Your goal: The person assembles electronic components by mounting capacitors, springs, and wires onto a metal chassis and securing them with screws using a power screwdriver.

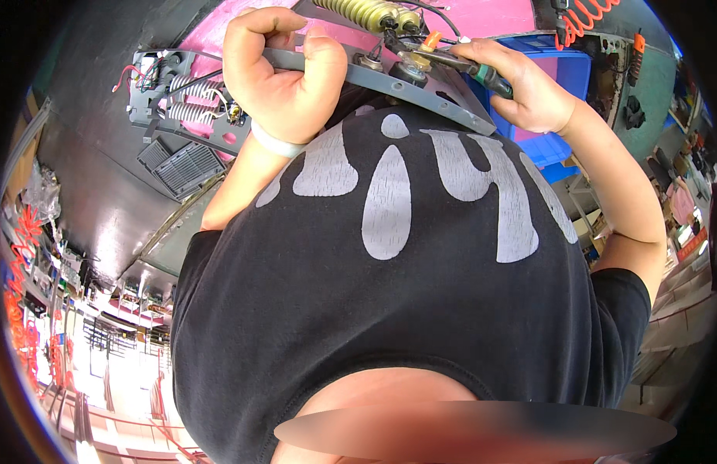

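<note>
Black shirt (389, 309), left hand (285, 73) fingers clenched on grey bracket (420, 89), right hand (529, 85) fingers gripping pliers (471, 66)

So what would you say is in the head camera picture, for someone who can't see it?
A person's left hand grips a grey metal bracket while the right hand holds a green-handled tool to the parts on it. Behind are a pink mat, a blue bin and another grey assembly with coils. The person's black shirt fills most of the view.
</note>
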Demonstrator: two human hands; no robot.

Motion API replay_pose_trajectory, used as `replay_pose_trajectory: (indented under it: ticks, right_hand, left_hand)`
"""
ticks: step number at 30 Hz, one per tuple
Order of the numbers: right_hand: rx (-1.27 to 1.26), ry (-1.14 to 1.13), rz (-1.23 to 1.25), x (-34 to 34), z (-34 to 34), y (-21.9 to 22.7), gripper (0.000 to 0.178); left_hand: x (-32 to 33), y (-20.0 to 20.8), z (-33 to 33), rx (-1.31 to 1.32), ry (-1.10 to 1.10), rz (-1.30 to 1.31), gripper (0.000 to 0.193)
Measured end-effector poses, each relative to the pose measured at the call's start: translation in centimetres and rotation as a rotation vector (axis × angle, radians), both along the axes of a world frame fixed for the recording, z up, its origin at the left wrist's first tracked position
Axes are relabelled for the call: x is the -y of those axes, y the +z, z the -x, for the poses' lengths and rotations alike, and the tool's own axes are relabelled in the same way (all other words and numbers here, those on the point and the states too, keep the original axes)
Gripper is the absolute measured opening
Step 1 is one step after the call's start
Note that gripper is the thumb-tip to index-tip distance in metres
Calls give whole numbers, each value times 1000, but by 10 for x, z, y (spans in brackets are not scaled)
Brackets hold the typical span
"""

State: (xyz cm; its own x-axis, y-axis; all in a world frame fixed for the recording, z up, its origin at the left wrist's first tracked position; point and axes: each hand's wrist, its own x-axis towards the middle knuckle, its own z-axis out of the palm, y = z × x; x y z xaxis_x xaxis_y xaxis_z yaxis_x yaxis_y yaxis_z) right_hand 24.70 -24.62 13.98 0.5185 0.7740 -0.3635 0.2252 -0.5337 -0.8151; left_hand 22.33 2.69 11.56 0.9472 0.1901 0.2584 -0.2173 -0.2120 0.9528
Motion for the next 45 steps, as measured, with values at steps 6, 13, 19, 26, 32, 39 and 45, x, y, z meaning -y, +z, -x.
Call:
replay_pose_trajectory:
  ticks: [6, 13, 19, 26, 32, 39, 45]
  right_hand:
    - [-26, -22, 18, 1, 2, 3, 67]
    - [-198, -148, 127, -7, 8, 53, 62]
    - [-193, -160, 287, -14, 4, 73, 63]
    - [-80, -51, 192, -4, 1, 45, 64]
    - [-60, -32, 86, -1, 2, 26, 64]
    - [-63, -105, -46, 4, 8, 4, 64]
    - [-175, -146, -30, -1, 14, 3, 62]
  left_hand:
    - [-1, -2, -2, 37, -51, -63, 17]
    - [1, -4, -3, 39, -21, 1, 19]
    - [0, -10, -5, 91, -21, 3, 21]
    - [-5, -12, -2, 68, -7, 15, 20]
    - [-7, -11, -3, 89, -16, -35, 19]
    - [3, 1, -7, 17, -32, 10, 17]
    - [2, -5, -5, 51, -21, -21, 18]
